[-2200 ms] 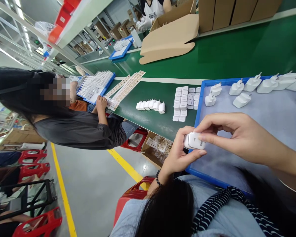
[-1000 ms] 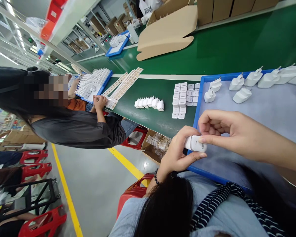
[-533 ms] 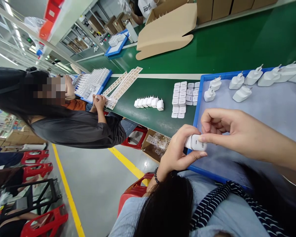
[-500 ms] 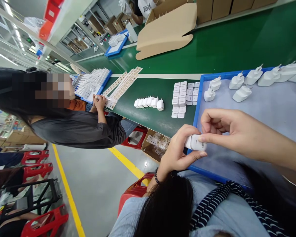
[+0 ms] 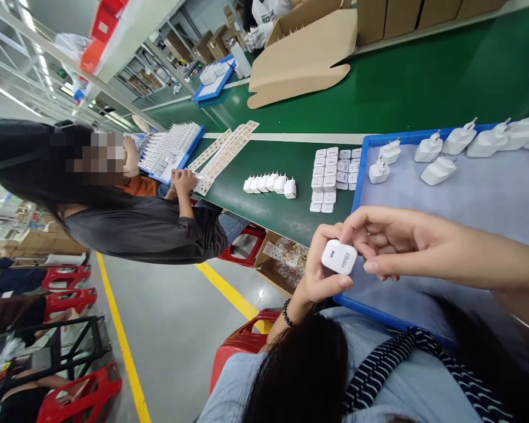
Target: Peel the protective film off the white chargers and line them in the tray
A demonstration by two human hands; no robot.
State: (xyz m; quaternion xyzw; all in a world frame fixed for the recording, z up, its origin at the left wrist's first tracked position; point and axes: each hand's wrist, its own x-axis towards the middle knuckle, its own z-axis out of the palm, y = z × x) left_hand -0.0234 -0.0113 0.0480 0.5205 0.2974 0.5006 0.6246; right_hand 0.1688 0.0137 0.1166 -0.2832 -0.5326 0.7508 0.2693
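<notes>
A white charger (image 5: 339, 257) rests in my left hand (image 5: 316, 271), gripped between thumb and fingers. Its face with one slot and grey lettering is turned up toward me; its pins are hidden. My right hand (image 5: 397, 244) is just to the right, fingers loosely bent, the index fingertip touching the charger's upper edge and the thumb apart from it. Beneath the right hand is a blue-rimmed tray (image 5: 356, 202), where several white plug chargers (image 5: 438, 170) lie toward the far side.
Left of the tray, white blocks (image 5: 324, 179) are grouped on the green table (image 5: 291, 220), with a row of chargers (image 5: 271, 183) beyond. Sticker strips (image 5: 227, 155) lie near a co-worker (image 5: 158, 229). A cardboard box (image 5: 306, 53) stands at the back, a red stool (image 5: 242, 335) below.
The charger has turned so that its slotted face shows more fully. My right thumb has come off it, and the index fingertip now meets its upper edge.
</notes>
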